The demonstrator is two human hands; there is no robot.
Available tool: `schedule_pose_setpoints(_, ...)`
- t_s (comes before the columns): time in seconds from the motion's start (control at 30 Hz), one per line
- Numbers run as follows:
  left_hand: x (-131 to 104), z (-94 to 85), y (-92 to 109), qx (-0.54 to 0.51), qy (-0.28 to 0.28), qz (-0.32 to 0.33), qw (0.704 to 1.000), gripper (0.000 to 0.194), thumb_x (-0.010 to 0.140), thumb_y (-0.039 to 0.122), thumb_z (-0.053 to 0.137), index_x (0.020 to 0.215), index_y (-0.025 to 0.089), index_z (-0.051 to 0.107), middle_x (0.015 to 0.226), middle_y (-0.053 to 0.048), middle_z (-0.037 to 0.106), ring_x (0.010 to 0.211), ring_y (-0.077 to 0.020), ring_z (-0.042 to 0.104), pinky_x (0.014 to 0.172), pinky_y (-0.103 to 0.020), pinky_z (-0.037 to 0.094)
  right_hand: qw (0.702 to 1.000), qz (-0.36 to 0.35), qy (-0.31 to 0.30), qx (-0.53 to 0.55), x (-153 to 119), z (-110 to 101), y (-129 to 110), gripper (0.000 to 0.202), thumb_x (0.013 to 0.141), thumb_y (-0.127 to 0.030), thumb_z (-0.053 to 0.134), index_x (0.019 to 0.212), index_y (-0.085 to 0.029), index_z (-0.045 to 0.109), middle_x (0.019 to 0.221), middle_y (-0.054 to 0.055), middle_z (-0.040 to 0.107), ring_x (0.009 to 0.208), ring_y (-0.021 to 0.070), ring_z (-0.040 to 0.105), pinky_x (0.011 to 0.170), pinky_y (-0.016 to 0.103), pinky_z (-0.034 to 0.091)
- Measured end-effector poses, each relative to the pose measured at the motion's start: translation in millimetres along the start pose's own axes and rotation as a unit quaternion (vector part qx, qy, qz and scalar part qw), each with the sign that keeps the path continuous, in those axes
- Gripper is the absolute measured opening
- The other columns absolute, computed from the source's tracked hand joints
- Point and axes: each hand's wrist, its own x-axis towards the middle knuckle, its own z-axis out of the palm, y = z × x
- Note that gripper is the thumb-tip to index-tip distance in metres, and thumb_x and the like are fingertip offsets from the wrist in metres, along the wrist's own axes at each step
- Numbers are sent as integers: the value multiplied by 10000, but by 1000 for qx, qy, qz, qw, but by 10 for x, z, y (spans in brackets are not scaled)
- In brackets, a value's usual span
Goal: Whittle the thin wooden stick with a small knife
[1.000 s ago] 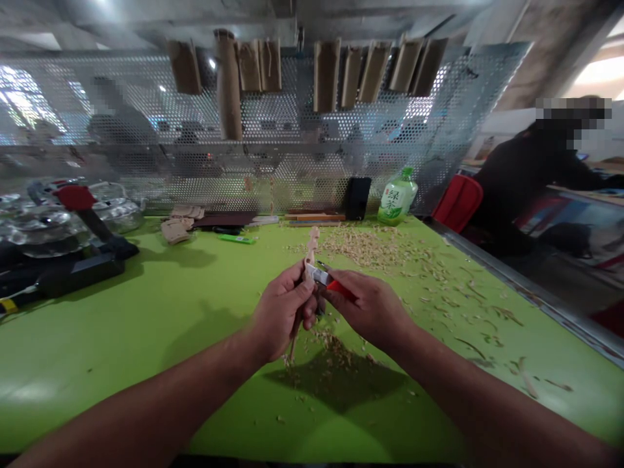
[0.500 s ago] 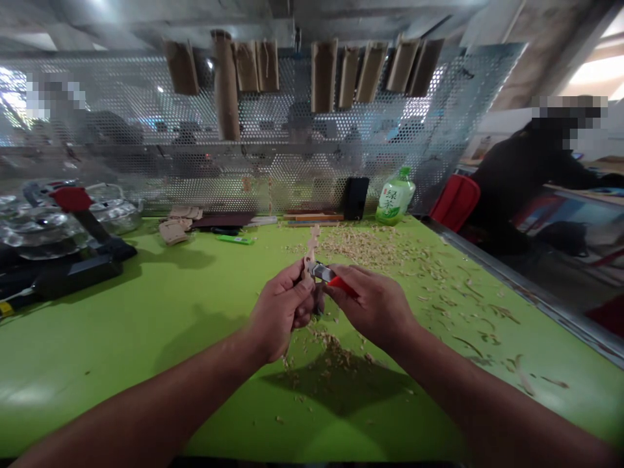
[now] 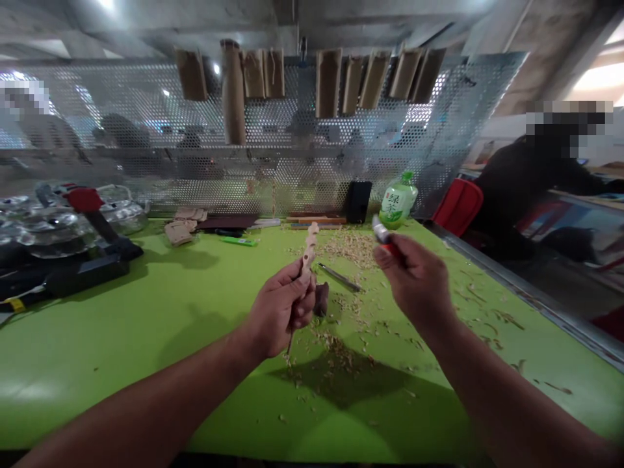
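My left hand (image 3: 285,305) is closed around a pale carved wooden piece (image 3: 310,248), held tilted up, with wavy edges and a small dark hole. My right hand (image 3: 422,276), closed on a utility knife (image 3: 383,232) with a red grip and silver front, is raised to the right, apart from the wood. The knife is smeared by motion. Between the hands, a slim dark metal pen-like tool (image 3: 340,277) lies on the green table (image 3: 195,325). A small dark brown block (image 3: 321,299) is just right of my left fingers.
Wood shavings (image 3: 348,246) are scattered over the middle and right. At the back stand a green tea bottle (image 3: 398,200) and a black phone-like slab (image 3: 359,201), beside a green cutter (image 3: 238,241) and wooden pieces (image 3: 179,231). Kettles and a black-and-red tool (image 3: 82,198) stand left. A person (image 3: 531,169) sits right.
My right hand has drawn the knife away from the wooden piece, up and to the right. This uncovers the metal tool and the brown block. My left hand stays nearly in place.
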Motion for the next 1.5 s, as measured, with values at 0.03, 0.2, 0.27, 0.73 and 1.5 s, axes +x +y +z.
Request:
schedule_pose_setpoints(0.03,-1,-1,6,-5,-4,-7,1000,117,878,219,554,976,165,586,691,41,469,434,-23,308,356,-139,254,999,-11,-31,9,-20,34,3,270,880,-421,553,937,-180,661,676,-1,579,584,124,495,541,258,388)
schedule_pose_setpoints(0.2,2,-17,-1,-30,-28,-23,999,375,901,210,508,1274,251,496,794,10,572,433,-32,385,347,-134,306,988,-47,-147,28,-191,227,-27,299,894,-395,547,1095,-186,619,884,54,671,734,157,586,656,284,445)
schedule_pose_setpoints(0.27,9,-25,-16,-31,-30,-19,999,328,906,217,502,1233,223,525,834,-6,589,432,-29,394,335,-136,317,983,-51,-176,34,-232,248,-52,268,905,-390,533,1054,-188,628,816,38,659,694,147,571,632,275,433)
schedule_pose_setpoints(0.73,28,-35,-56,-45,-6,-32,998,137,868,236,592,985,169,575,781,32,513,424,2,332,314,-97,239,966,-105,-235,-21,-286,258,-90,314,938,-385,485,1158,-207,622,975,71,693,823,177,638,729,287,473)
schedule_pose_setpoints(1.5,-23,8,-49,-33,-32,-24,999,182,868,246,597,1039,186,612,767,38,481,427,3,299,321,-108,201,978,-133,-160,-16,-198,151,-54,276,907,-361,542,1098,-200,659,934,71,699,802,178,642,698,290,488)
